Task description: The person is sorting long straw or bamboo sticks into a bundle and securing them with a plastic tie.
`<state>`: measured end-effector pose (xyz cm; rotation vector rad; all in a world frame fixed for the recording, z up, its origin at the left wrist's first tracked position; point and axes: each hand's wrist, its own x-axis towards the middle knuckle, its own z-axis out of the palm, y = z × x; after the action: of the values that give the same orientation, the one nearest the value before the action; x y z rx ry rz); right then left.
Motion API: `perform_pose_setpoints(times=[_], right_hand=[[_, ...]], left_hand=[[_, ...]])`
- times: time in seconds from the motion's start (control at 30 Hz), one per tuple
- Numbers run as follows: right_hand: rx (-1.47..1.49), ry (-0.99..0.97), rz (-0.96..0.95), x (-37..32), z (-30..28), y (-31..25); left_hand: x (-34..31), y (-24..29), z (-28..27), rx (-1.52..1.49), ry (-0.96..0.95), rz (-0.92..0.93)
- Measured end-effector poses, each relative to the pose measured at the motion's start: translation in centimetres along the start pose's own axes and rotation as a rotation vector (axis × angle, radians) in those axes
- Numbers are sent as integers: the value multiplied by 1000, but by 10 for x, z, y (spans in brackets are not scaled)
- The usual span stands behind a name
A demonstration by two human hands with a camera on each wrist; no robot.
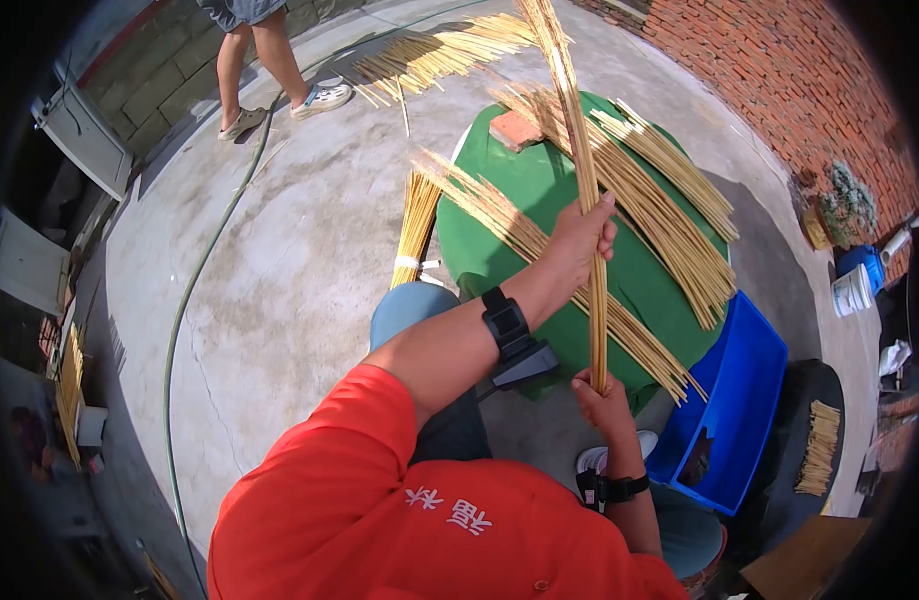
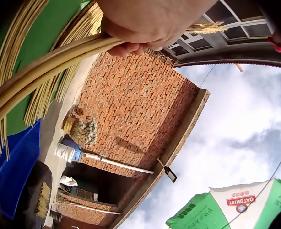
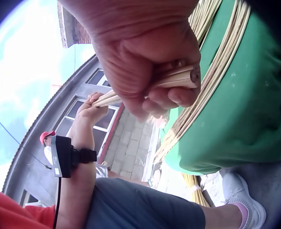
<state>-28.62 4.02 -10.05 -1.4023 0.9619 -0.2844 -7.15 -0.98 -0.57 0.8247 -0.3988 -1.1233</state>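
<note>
A slim bundle of long, straw-coloured plant stalks (image 1: 598, 325) stands nearly upright over the front of a green-covered round table (image 1: 489, 265). My left hand (image 1: 576, 243) grips it partway up, fingers curled round the stalks. Lower down, my right hand (image 1: 604, 408) holds the cut butt ends, which show in its curled fingers in the right wrist view. The feathery tops rise past the upper edge of the head view. On the cloth, one row of stalks (image 1: 644, 345) passes behind the held bundle, and larger groups of stalks (image 1: 669, 240) lie to the right.
A brick (image 1: 516, 130) rests at the table's far side. Beside the table on the right is a blue plastic tub (image 1: 739, 410); a tied bundle of stalks (image 1: 415, 225) leans at its left. More stalks (image 1: 444, 55) are spread over the concrete. A person's legs (image 1: 269, 60) and a hose (image 1: 191, 290) are at the left.
</note>
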Motion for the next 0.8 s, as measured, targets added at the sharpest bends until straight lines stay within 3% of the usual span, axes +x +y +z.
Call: perform_pose_setpoints(times=[0.8], right_hand=[[9, 2, 4, 0, 3, 5]], left_hand=[[-2, -3, 4, 45, -10, -20]])
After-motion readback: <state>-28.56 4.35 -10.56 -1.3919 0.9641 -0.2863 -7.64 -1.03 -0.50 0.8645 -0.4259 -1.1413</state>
